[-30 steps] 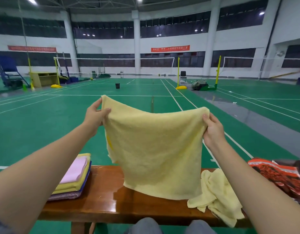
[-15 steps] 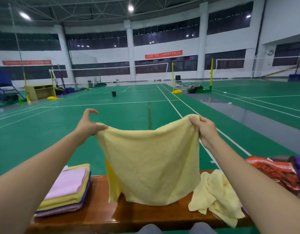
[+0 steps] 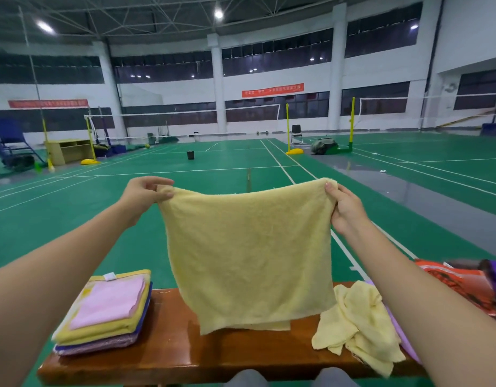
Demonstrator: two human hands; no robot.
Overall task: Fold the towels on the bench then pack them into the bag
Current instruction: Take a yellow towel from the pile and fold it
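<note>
Currently, a pale yellow towel (image 3: pixel 249 255) is held up in the air above the bench (image 3: pixel 185 350), spread flat and hanging from its two upper corners. Its upper left corner is pinched by the left hand (image 3: pixel 142 195), with the thumb and fingers (image 3: pixel 163 195) closed on the cloth edge. Its upper right corner is gripped by the right hand (image 3: pixel 346 209), whose fingers (image 3: pixel 329 188) are curled over the hem. The upper edge is stretched between the two hands with a slight sag in the middle. The lower edge is seen just over the wooden top, with a second layer of the same cloth showing below it; whether the wood is touched cannot be told.

On the left end of the bench a stack of folded towels (image 3: pixel 107 311) is laid: pink on top, yellow under it, then dark blue and mauve at the bottom. Just to the right of the held towel a crumpled yellow towel (image 3: pixel 358 328) is heaped on the bench, part of it draped over the near edge, and a strip of lilac cloth (image 3: pixel 401 335) is seen beneath it beside the right forearm. At the far right an orange-red patterned bag (image 3: pixel 453 277) is seen, partly hidden by the right arm
</note>
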